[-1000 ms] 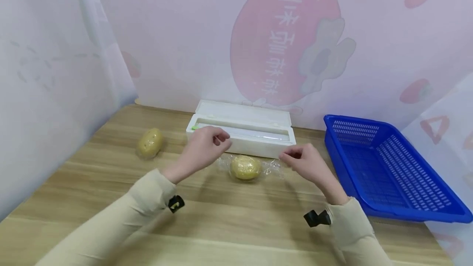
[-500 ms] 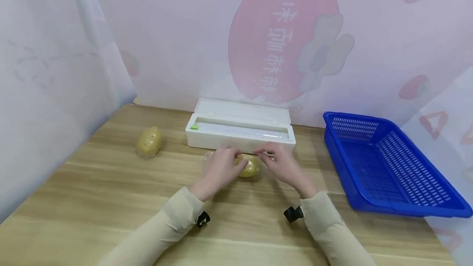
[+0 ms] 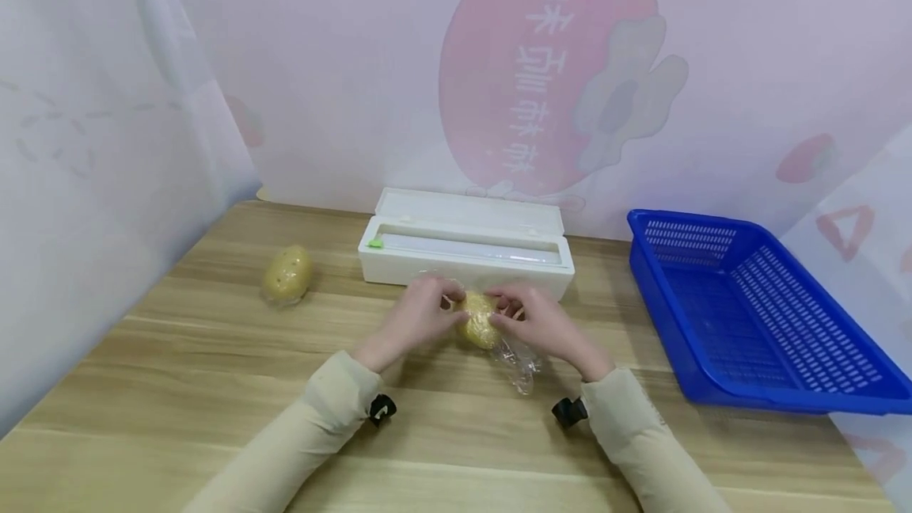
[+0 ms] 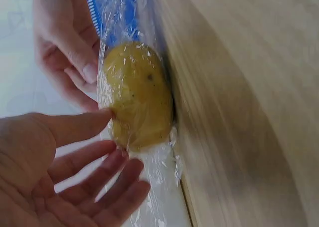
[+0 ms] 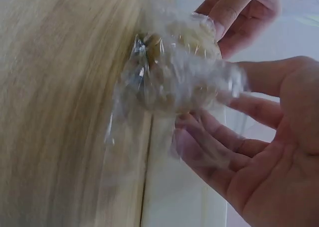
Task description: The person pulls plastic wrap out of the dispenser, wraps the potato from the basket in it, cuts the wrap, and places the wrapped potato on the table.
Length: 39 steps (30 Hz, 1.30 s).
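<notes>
A yellow potato (image 3: 479, 321) loosely covered in clear plastic wrap is between both hands, just in front of the white box. My left hand (image 3: 422, 313) pinches its left end, thumb on the near side and fingertips behind it, as the left wrist view shows on the potato (image 4: 137, 95). On the other end, my right hand (image 3: 540, 323) pinches the wrapped potato with thumb and fingers. Loose plastic wrap (image 3: 518, 362) trails from it toward the near right. In the right wrist view the crumpled wrap (image 5: 184, 72) is blurred and covers most of the potato.
Behind the hands stands a long white plastic wrap box (image 3: 463, 264), lid up, a roll inside and a green slider at its left. Another wrapped potato (image 3: 287, 274) lies on the left of the wooden table (image 3: 178, 386). A blue basket (image 3: 720, 331) stands at the right.
Both hands have come inward from either side onto the wrapped potato and now grip it. The potato has turned, and its loose wrap now points toward the near right.
</notes>
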Tool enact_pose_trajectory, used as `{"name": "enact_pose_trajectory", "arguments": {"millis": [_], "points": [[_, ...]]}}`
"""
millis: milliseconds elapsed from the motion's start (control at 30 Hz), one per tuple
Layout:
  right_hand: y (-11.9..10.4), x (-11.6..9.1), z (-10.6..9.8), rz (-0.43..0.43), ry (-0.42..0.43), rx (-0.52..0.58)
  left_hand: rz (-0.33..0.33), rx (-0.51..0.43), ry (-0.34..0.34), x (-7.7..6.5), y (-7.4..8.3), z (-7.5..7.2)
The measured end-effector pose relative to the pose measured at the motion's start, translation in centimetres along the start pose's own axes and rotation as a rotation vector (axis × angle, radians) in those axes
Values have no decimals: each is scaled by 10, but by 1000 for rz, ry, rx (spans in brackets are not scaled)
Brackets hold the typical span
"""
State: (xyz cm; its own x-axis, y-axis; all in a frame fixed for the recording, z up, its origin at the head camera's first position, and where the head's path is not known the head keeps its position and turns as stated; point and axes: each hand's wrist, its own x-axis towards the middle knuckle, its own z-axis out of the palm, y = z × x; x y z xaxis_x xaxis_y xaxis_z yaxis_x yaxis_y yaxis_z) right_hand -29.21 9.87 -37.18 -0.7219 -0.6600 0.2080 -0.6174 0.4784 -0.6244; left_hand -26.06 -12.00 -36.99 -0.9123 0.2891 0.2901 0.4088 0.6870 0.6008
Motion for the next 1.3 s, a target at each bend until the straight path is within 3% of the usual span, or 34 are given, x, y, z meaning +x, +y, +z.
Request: {"name": "enact_pose_trajectory", "arguments": {"millis": [300,633,867,967,1067,1200,1300], "points": [[0,-2,0,39,-72,99,32,-146,-115,2,-8,-5],[-5,-1,4,135,-45,115,-60,-304,-150,4,-16,-3],[-5,0,8,151,-17,113,-83,-295,-160,3,-17,-3],[-4,0,8,120,-28,80,-21,-214,-160,0,-18,-4],[-2,-6,5,43,-3,19,98,-92,-146,-5,-19,-9],[4,-23,-4,-147,99,-79,267,32,-110,-14,-16,-23],[7,-35,-10,-304,127,-154,371,90,-104,-20,-14,-32]]}}
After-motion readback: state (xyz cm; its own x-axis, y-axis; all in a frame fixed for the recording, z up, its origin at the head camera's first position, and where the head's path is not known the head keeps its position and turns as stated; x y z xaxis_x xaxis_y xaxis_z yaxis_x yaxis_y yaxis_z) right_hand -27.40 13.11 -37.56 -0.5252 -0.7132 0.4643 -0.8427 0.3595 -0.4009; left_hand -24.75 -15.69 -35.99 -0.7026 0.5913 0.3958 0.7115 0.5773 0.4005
